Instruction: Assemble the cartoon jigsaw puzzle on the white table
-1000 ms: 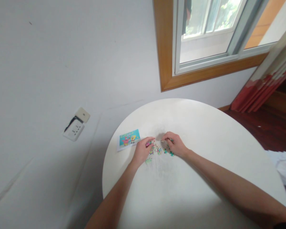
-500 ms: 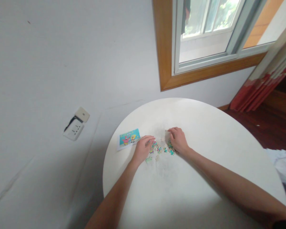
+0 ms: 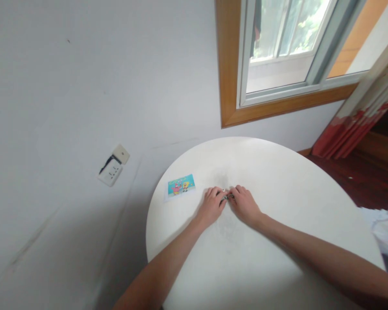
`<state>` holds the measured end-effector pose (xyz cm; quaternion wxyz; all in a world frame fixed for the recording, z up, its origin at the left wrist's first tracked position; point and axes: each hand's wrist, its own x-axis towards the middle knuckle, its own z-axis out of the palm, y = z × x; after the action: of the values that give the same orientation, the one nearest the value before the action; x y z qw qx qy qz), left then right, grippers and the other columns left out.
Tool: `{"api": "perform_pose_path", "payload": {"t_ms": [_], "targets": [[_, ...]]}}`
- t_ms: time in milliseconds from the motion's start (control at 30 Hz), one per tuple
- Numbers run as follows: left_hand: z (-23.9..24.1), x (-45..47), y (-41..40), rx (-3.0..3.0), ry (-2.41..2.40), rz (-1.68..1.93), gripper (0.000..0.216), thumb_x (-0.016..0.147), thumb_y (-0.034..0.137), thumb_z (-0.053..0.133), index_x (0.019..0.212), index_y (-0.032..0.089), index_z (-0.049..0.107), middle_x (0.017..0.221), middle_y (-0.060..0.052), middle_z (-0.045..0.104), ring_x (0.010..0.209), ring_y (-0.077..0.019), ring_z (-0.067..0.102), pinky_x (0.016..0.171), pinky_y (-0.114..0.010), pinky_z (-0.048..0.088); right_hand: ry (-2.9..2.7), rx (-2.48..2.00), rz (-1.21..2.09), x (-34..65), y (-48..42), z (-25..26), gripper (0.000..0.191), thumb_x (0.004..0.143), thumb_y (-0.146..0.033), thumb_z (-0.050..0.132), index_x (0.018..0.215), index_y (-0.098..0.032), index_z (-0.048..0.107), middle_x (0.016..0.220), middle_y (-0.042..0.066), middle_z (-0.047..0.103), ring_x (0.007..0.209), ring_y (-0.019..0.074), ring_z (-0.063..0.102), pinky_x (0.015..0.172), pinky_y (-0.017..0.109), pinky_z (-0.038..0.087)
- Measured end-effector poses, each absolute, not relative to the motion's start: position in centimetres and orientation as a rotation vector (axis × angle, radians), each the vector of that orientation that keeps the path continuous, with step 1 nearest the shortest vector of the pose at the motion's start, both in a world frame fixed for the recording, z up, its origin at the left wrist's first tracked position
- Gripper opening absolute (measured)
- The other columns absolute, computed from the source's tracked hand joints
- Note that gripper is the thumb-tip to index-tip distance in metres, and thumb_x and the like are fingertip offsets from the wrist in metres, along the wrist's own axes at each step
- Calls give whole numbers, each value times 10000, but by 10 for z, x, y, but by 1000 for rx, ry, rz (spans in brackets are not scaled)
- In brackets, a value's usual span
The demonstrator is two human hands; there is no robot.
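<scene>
My left hand (image 3: 214, 200) and my right hand (image 3: 243, 203) meet over the middle of the round white table (image 3: 278, 172). Between their curled fingers is a small pile of jigsaw puzzle pieces (image 3: 226, 197), of which only a narrow strip shows. Both palms hide the rest of the pile. The fingers of each hand are bent round the pieces from opposite sides. To the left of my left hand lies a picture card (image 3: 181, 186) with a pink and a yellow cartoon figure on blue.
Behind the table stands a white wall with a loose power socket (image 3: 111, 172). A wood-framed window (image 3: 229, 86) is above. At the right are a red and white curtain (image 3: 338, 135) and some white cloth (image 3: 386, 228).
My hands have drawn together, sweeping the spread-out puzzle pieces into a tight pile between them. The view has shifted slightly; the card stays on the table.
</scene>
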<state>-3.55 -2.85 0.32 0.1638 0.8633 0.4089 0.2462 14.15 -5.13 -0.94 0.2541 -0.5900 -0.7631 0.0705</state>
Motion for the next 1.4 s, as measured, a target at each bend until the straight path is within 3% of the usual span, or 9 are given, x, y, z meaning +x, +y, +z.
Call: {"api": "perform_pose_path", "payload": {"t_ms": [133, 300, 500, 633, 767, 1000, 1100, 1300, 1400], "targets": [[-4, -38, -20, 2243, 1077, 856, 244, 945, 114, 524, 1040, 203, 730, 1017, -65, 675, 1025, -220, 598, 980, -380, 468, -1800, -1495, 505, 145, -30, -11, 191, 975, -269, 446, 879, -209, 599, 802, 55, 631, 757, 205, 552, 723, 315, 402], [-11, -47, -8, 2072, 1159, 989, 251, 929, 100, 504, 1063, 176, 702, 1036, -69, 713, 983, -193, 654, 943, -346, 510, -1585, -1341, 733, 159, -4, -7, 284, 949, -409, 420, 915, -198, 608, 632, -14, 558, 597, 165, 524, 602, 283, 410], [-7, -58, 1, 1852, 1194, 1033, 326, 907, 78, 412, 1087, 139, 676, 1029, -85, 738, 838, -146, 720, 731, -256, 590, -1519, -1258, 869, 171, 11, -7, 311, 862, -429, 452, 915, -176, 626, 643, -6, 582, 533, 143, 520, 529, 271, 422], [-2, -62, 3, 1784, 1221, 1032, 288, 902, 165, 493, 1117, 133, 681, 996, -90, 741, 849, -172, 736, 627, -231, 590, -1540, -1235, 905, 176, 13, -9, 302, 841, -447, 520, 883, -169, 634, 642, -8, 585, 539, 128, 490, 525, 259, 387], [0, -65, 3, 1800, 1264, 1002, 278, 878, 217, 573, 1108, 148, 714, 928, -67, 755, 649, -145, 693, 493, -208, 521, -1608, -1232, 947, 180, 15, -4, 308, 858, -450, 538, 851, -164, 652, 574, -30, 537, 537, 124, 473, 538, 255, 370], [1, -69, 5, 1980, 1281, 994, 214, 913, 257, 597, 1026, 166, 755, 1012, -68, 770, 860, -179, 692, 802, -294, 545, -1755, -1261, 1081, 187, 18, 12, 271, 842, -391, 577, 852, -152, 703, 550, -30, 559, 516, 122, 488, 543, 255, 379], [2, -68, 5, 2050, 1272, 1004, 223, 939, 261, 569, 1038, 175, 750, 995, -65, 759, 871, -182, 670, 834, -312, 524, -1808, -1255, 1176, 192, 17, 20, 217, 777, -273, 615, 911, -146, 728, 664, 7, 663, 605, 131, 565, 613, 256, 435], [5, -68, 3, 2124, 1257, 1030, 237, 970, 256, 518, 1020, 178, 736, 980, -66, 729, 945, -193, 636, 828, -308, 512, -1805, -1262, 1419, 203, 15, 31, 215, 703, -189, 622, 883, -138, 728, 766, 45, 724, 508, 102, 531, 511, 253, 454], [5, -68, 3, 2141, 1259, 1032, 238, 973, 254, 511, 1018, 180, 733, 991, -64, 728, 956, -194, 632, 827, -309, 510, -1669, -1185, 1489, 206, 17, 31, 146, 675, -155, 670, 817, -148, 705, 802, 48, 734, 626, 128, 638, 645, 281, 557]]}}
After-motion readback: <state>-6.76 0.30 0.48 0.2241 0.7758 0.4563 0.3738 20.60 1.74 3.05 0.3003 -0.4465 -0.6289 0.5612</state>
